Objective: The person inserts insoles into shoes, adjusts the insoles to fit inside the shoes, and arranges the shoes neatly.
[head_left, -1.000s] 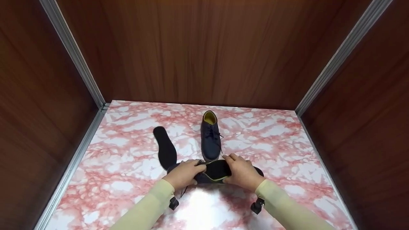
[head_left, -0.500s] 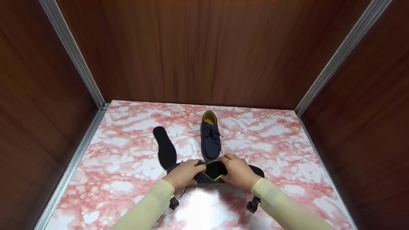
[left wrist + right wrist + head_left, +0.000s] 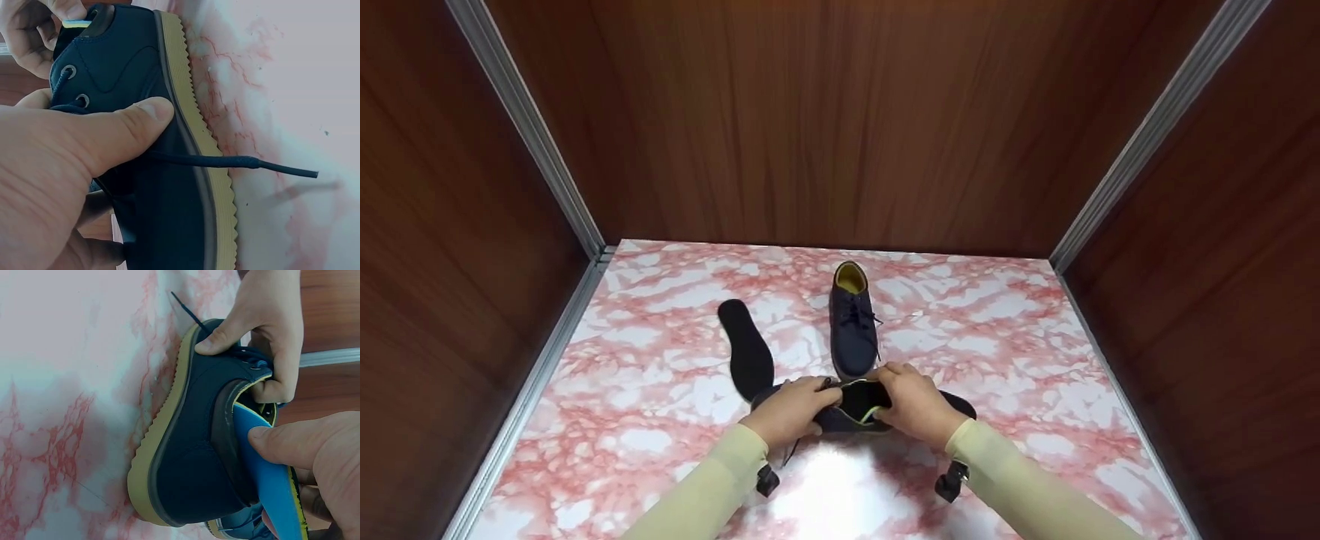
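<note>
My left hand (image 3: 787, 412) grips a dark blue lace-up shoe (image 3: 135, 62) around its laced front, thumb pressed on the side above the cream serrated sole. The shoe lies sideways before me, its heel toward my right hand (image 3: 919, 405). That hand pinches an insole (image 3: 270, 475) with a blue underside and yellow edge; the thumb lies on the blue face. Part of the insole is inside the shoe's yellow-trimmed opening, its front hidden there. The rest sticks out past the heel, showing black beyond my right hand in the head view. A loose lace (image 3: 242, 162) hangs over the sole.
A matching shoe (image 3: 853, 337) stands upright just beyond my hands, toe toward me. A loose black insole (image 3: 748, 352) lies to its left, its near end close to the held shoe. Brown wood-grain panels (image 3: 825, 127) enclose the red-and-white marbled tabletop (image 3: 660, 352).
My right hand has shifted a little left, closer over the shoe's opening. The left hand and the shoe have stayed in place.
</note>
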A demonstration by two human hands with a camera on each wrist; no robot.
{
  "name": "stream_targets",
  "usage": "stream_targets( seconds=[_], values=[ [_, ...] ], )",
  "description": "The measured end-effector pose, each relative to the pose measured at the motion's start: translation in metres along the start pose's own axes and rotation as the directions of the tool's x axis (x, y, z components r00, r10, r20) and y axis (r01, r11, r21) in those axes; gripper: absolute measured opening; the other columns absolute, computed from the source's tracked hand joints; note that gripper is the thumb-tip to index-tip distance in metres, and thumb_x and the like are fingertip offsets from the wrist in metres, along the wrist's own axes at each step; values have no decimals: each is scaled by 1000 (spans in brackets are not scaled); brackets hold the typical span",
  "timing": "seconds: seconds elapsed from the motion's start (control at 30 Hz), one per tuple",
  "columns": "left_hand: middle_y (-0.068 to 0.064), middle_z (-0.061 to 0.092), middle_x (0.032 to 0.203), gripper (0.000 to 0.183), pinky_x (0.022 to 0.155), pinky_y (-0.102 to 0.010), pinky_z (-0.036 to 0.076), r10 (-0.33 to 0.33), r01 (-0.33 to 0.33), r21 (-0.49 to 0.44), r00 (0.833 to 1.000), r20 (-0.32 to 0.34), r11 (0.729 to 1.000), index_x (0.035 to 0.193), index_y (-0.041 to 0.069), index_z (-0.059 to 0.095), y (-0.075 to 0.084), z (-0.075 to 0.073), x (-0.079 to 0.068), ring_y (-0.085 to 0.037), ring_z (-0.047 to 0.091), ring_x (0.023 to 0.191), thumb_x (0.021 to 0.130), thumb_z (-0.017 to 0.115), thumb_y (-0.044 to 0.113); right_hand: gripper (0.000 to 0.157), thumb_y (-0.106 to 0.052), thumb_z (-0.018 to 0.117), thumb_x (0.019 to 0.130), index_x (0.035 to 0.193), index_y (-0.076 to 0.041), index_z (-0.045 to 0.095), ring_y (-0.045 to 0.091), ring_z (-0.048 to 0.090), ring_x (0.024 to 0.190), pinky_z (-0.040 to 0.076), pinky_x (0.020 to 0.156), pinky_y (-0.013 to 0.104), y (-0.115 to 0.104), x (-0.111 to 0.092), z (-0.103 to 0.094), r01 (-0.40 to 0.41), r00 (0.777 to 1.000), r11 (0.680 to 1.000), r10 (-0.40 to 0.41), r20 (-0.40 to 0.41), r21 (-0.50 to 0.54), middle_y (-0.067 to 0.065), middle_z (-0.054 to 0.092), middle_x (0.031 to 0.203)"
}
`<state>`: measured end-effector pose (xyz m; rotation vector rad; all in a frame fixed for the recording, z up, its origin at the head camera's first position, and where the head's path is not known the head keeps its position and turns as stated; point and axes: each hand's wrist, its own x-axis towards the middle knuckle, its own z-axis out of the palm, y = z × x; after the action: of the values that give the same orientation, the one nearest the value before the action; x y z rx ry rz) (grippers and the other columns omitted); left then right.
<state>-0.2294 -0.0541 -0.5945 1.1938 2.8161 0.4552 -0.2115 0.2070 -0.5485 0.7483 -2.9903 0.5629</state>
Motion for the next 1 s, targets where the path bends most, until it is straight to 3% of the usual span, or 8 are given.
stream_targets(
  seconds=[0.27, 0.73, 1.0],
  values=[
    [3, 66, 127, 51, 104, -43, 59, 14, -14, -19, 1000, -19, 1000, 123, 29, 60, -1, 1, -2, -23, 68, 123, 86, 94, 22, 51, -16, 93, 86, 132, -7, 72, 35, 69, 114, 60, 92, 58, 0, 1, 1, 0, 1000, 1000, -1, 15, 23, 10, 73, 125],
    [-4, 63, 147, 49, 112, -56, 55, -9, 8, -63, 1000, -9, 998, 129, 31, 60, -3, 5, -4, -30, 62, 141, 91, 90, 23, 46, -16, 90, 88, 129, -6, 72, 35, 68, 113, 60, 91, 58, 1, 2, 9, -1, 1000, 999, 1, -13, 35, 11, 74, 125],
    [-2, 63, 145, 50, 110, -59, 55, -35, 36, -67, 999, 12, 997, 126, 33, 60, 0, 4, -2, -29, 62, 141, 89, 91, 22, 64, -20, 91, 82, 140, -5, 68, 35, 65, 109, 58, 81, 61, -1, 3, 6, -56, 996, 998, 57, 68, -19, 12, 68, 126]
  ],
)
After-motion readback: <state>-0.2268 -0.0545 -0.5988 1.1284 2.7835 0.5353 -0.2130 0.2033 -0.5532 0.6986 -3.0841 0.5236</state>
